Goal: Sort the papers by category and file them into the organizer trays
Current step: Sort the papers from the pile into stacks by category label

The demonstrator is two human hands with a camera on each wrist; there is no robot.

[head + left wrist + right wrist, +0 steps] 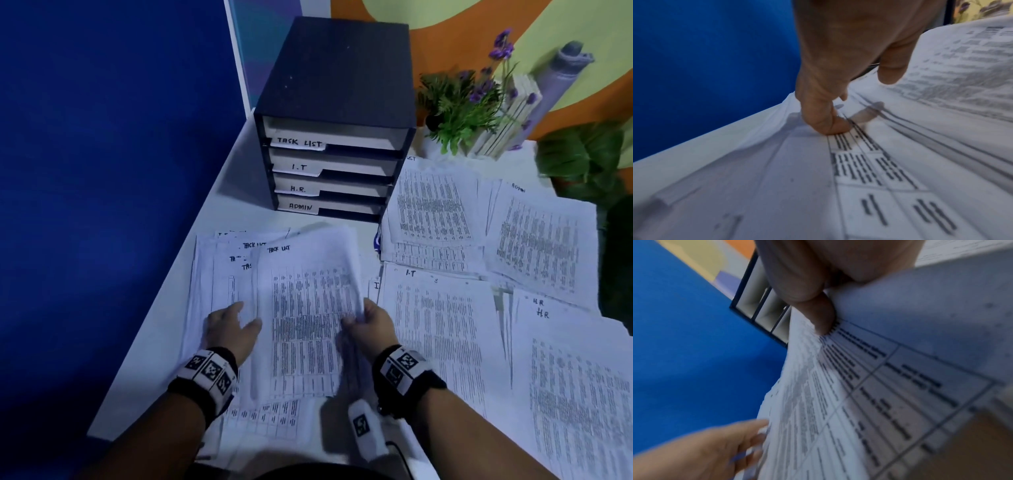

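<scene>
A white worktop (236,161) is standing against a blue partition (113,171) on the left, with an orange and yellow painted wall (445,20) behind. At the back a dark organizer (337,102) is sitting with four trays labelled TASK LIST, I.T, H.R. and ADMIN. Potted purple flowers (469,99) are standing just beside it, right.

Printed papers are covering most of the surface: an I.T pile (442,329), an H.R pile (575,383) and an ADMIN pile (541,240) on the right, reaching the worktop's right edge. The TASK LIST stack (308,308) is lying at front left, near the left edge.

The right hand (373,325) is pinching that stack's right edge, lifting it. The left hand (231,329) is lying with fingers extended on the sheets beneath, fingertip pressing down. A bare strip is running between papers and organizer.
</scene>
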